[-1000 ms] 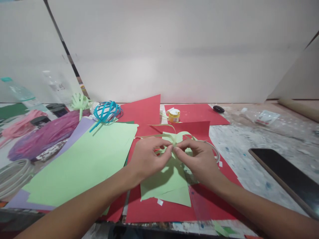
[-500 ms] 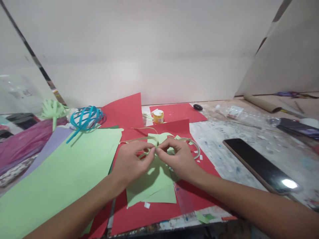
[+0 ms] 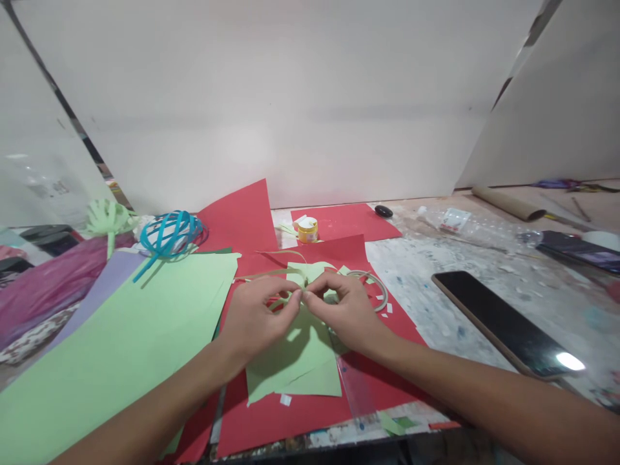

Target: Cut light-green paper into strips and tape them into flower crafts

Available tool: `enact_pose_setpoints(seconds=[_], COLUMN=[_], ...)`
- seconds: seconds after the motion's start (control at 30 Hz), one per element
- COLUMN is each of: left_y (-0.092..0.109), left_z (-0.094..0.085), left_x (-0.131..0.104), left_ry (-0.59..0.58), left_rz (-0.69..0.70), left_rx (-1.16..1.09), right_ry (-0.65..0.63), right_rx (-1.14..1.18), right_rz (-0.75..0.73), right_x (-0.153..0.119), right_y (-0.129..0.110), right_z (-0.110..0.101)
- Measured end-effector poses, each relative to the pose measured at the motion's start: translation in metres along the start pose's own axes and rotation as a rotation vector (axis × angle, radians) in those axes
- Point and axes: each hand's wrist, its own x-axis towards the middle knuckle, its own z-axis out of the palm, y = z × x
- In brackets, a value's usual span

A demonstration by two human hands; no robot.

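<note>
My left hand (image 3: 259, 316) and my right hand (image 3: 346, 307) meet fingertip to fingertip, each with thumb and forefinger pinched. Between them they grip narrow green paper strips (image 3: 285, 271) that curl out to the left and behind the fingers. The exact spot where the strips join is hidden by my fingertips. Under the hands lies a light green paper piece (image 3: 295, 361) on top of red paper (image 3: 290, 426). A pale ring-shaped roll (image 3: 382, 294) shows just beyond my right hand, with small paper scraps around it.
Large green sheets (image 3: 145, 323) and a blue paper-strip ball (image 3: 172, 234) are on the left. Farther back stands a small yellow tub (image 3: 307, 230). On the right lie a phone (image 3: 498, 323), a clear plastic bottle (image 3: 477, 227) and a cardboard tube (image 3: 508, 204).
Both hands keep the same pinch on the strips in nearly the same place. The view has shifted very slightly.
</note>
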Motion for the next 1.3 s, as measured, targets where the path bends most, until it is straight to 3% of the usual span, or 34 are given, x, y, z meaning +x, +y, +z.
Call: enact_pose_setpoints(seconds=[0.23, 0.47, 0.57, 0.83, 1.07, 1.17, 1.3], left_y=[-0.002, -0.019, -0.021, -0.015, -0.012, -0.01, -0.006], left_z=[-0.003, -0.005, -0.007, -0.011, -0.007, -0.007, -0.007], left_x=[0.002, 0.012, 0.014, 0.014, 0.011, 0.009, 0.008], left_ry=[-0.036, -0.315, -0.355, -0.282, -0.011, -0.004, -0.023], left_rz=[-0.052, -0.178, -0.16, -0.168, 0.056, 0.118, 0.094], left_rx=[-0.073, -0.417, -0.434, -0.347, -0.041, -0.001, -0.043], right_ry=[-0.071, -0.195, -0.227, -0.184, -0.112, -0.078, -0.051], right_rx=[0.021, 0.02, -0.021, -0.024, 0.032, 0.081, 0.137], right_rz=[0.007, -0.048, -0.063, -0.032, 0.019, 0.03, 0.057], right_x=[0.001, 0.004, 0.004, 0.006, 0.007, 0.005, 0.004], right_y=[-0.001, 0.006, 0.008, 0.015, 0.017, 0.019, 0.02], right_z=[-0.004, -0.008, -0.007, -0.004, -0.004, -0.002, 0.001])
